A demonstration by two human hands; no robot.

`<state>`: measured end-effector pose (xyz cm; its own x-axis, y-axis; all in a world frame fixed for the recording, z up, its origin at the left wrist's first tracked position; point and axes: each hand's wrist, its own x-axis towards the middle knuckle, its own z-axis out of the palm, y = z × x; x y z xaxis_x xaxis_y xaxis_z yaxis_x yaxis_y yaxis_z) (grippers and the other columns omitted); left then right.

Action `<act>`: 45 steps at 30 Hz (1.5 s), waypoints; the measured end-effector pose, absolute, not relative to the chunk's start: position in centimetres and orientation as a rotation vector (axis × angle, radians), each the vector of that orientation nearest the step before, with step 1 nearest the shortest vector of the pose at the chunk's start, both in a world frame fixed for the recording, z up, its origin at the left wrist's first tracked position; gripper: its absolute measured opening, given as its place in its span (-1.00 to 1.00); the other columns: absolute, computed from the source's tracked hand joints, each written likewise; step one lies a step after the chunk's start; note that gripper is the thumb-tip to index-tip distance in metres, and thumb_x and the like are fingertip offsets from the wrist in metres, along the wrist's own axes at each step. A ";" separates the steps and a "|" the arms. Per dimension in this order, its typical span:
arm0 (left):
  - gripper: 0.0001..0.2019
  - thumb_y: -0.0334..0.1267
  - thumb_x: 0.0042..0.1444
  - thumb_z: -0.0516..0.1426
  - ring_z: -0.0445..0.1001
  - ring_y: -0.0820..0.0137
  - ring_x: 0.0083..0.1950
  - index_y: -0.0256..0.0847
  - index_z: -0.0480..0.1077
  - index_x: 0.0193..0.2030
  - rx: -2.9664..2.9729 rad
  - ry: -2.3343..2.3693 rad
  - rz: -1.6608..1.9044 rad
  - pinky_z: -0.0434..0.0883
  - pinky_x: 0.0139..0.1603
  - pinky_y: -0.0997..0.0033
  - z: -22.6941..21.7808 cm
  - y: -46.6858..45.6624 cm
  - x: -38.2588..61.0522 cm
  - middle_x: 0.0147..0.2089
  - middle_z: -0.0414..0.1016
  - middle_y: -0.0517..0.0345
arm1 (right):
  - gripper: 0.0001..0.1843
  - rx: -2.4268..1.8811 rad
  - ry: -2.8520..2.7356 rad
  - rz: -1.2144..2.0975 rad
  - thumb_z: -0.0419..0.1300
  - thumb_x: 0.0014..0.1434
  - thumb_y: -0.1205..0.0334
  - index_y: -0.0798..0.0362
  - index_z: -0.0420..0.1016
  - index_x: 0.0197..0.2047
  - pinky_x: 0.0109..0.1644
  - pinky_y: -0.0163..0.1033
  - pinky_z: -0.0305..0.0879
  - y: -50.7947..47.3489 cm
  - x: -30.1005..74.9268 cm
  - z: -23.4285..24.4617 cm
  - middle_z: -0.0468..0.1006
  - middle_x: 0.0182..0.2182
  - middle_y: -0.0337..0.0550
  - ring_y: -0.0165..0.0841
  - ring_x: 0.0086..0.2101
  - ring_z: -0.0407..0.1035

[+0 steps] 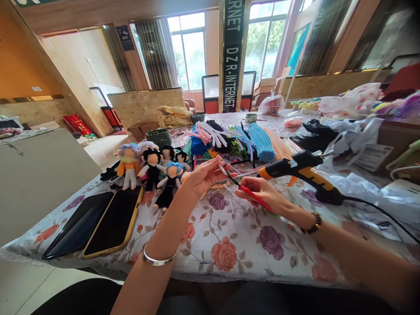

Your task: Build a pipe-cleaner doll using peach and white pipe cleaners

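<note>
My left hand [206, 176] is raised over the middle of the table, its thumb and fingertips closed on a thin pale pipe cleaner [222, 168]. Just right of it, my right hand [254, 192] grips a slim red tool [260, 201] with a dark tip. That tip meets the pale strand near my left fingers; the tool's exact kind is unclear. Behind my right hand lies a black and orange hot glue gun [292, 169], nozzle pointing away. Loose pipe cleaners [210, 136] in white, pink, blue and other colours are heaped beyond my hands.
Several small yarn dolls [151, 168] stand left of my left arm. Two phones [113, 223] lie near the table's left edge. Light blue pipe cleaners [260, 140] are bundled at the back. The glue gun's cord [370, 204] runs right, past white plastic bags [361, 188].
</note>
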<state>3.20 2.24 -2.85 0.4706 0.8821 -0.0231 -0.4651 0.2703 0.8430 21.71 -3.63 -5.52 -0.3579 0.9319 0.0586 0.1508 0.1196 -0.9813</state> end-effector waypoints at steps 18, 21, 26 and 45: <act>-0.72 -0.32 0.23 0.02 0.57 0.33 -0.32 -0.35 0.37 -0.48 0.943 0.601 0.898 0.49 -0.11 0.26 -2.6 2.0 3.2 -0.42 0.47 0.08 | -0.54 -1.062 -1.714 1.316 0.31 -0.06 -0.11 0.05 0.19 -0.46 -0.56 -0.35 -0.11 -3.3 22.0 -6.4 0.14 -0.62 -0.40 -0.56 -0.60 0.00; -0.73 -0.32 0.24 0.01 0.58 0.32 -0.31 -0.35 0.37 -0.45 0.937 0.617 0.884 0.50 -0.13 0.30 -2.6 2.1 3.2 -0.41 0.48 0.08 | -0.53 -1.069 -1.729 1.291 0.31 -0.07 -0.11 0.05 0.19 -0.47 -0.55 -0.35 -0.13 -3.2 22.1 -6.5 0.12 -0.62 -0.41 -0.56 -0.60 -0.03; -0.74 -0.33 0.24 0.00 0.57 0.34 -0.33 -0.37 0.40 -0.42 0.935 0.607 0.910 0.51 -0.12 0.25 -2.7 2.3 3.2 -0.42 0.48 0.08 | -0.55 -1.075 -1.760 1.272 0.28 -0.02 -0.12 0.05 0.19 -0.44 -0.54 -0.35 -0.10 -3.2 22.2 -6.6 0.16 -0.61 -0.40 -0.55 -0.59 0.01; -0.73 -0.37 0.24 -0.02 0.55 0.37 -0.35 -0.36 0.38 -0.44 0.874 0.659 0.943 0.52 -0.13 0.22 -2.5 2.1 3.4 -0.43 0.48 0.08 | -0.58 -1.053 -1.765 1.266 0.27 0.02 -0.07 0.04 0.18 -0.45 -0.56 -0.36 -0.09 -3.1 22.1 -7.0 0.18 -0.63 -0.40 -0.56 -0.61 0.03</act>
<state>3.40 2.08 -2.51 0.4457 0.8887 -0.1078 -0.4059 0.3079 0.8605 22.11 -3.15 -7.03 -0.4144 0.9060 0.0868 0.2082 0.1873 -0.9600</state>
